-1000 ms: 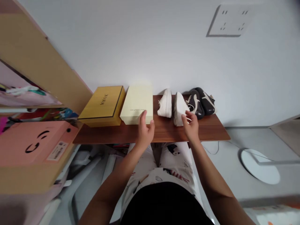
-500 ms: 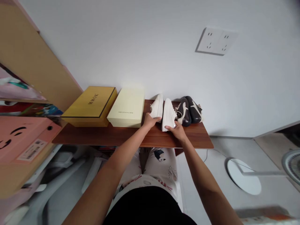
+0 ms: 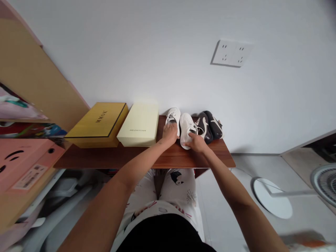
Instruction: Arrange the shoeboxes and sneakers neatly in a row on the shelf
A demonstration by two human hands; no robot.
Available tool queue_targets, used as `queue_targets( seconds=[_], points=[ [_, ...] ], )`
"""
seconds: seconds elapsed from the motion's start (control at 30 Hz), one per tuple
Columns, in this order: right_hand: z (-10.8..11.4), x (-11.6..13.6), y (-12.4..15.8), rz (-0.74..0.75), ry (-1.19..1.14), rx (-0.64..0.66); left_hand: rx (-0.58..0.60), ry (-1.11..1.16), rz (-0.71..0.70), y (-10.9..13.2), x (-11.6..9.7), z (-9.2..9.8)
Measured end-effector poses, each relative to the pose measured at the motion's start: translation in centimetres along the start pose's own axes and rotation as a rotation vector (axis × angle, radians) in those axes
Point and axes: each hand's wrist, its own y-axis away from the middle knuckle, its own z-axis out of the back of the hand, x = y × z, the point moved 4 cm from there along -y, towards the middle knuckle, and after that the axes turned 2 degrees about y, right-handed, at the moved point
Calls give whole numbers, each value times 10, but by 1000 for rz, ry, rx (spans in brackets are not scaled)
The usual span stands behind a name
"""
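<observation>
And right of the cream rectangular box (image 3: pixel 139 122), the left hand (image 3: pixel 170 133) clasps the nearer white lace-up sneaker (image 3: pixel 173 112) by its heel, the right hand (image 3: pixel 196 141) its farther mate (image 3: pixel 185 122), both stretching lengthwise ahead of the hands.

L grip (image 3: pixel 170 132) & R grip (image 3: pixel 197 142) fwd, nr ea. other, curled.
</observation>
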Motion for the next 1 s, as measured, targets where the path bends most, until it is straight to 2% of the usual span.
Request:
queue_targets(
  seconds=[0.13,0.3,0.77,0.87,0.93,1.0],
  points=[
    [2,21,-17,25,212,75,-3,-155,-80,8,0,5],
    [4,39,-39,34,284,139,-9,-278,-86,9,5,9],
    [-12,57,-61,68,351,189,29,-246,-40,19,20,-4],
    [-10,58,-56,94,340,143,11,-250,-41,23,21,-2],
    [-4,52,-48,127,293,46,1,-242,-37,25,19,2],
    [7,34,-36,151,199,-88,-19,-203,-48,26,12,7]
  ],
)
